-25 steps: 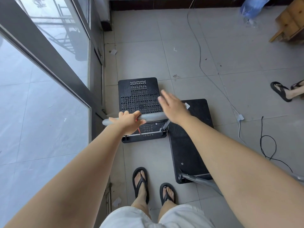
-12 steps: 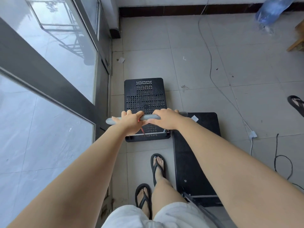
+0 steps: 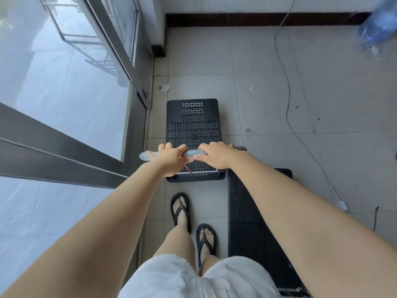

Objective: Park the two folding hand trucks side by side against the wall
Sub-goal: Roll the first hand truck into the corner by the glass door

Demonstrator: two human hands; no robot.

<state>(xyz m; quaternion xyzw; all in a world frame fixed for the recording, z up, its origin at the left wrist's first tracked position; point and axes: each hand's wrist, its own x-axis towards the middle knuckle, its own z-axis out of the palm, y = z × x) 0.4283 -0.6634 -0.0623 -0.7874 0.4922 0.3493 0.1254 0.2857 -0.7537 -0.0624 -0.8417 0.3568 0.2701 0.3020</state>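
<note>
Beside the glass door [image 3: 64, 87], the left hand [image 3: 169, 160] and right hand [image 3: 217, 157] have their fingers wrapped tight on the grey handle [image 3: 194, 152] of the perforated hand truck [image 3: 193, 125], which stands on the floor near the door frame. The second hand truck [image 3: 253, 222] lies just right, set further back. This looks like the lining-up step; next, I judge, the held truck needs rolling toward the far wall [image 3: 236, 4], then the other brought level alongside.

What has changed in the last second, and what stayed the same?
The right hand, open above the grey handle a second ago, came down and gripped it. The feet stepped forward. The left hand kept its grip; the perforated cart stays beside the glass door, the second cart to its right.
</note>
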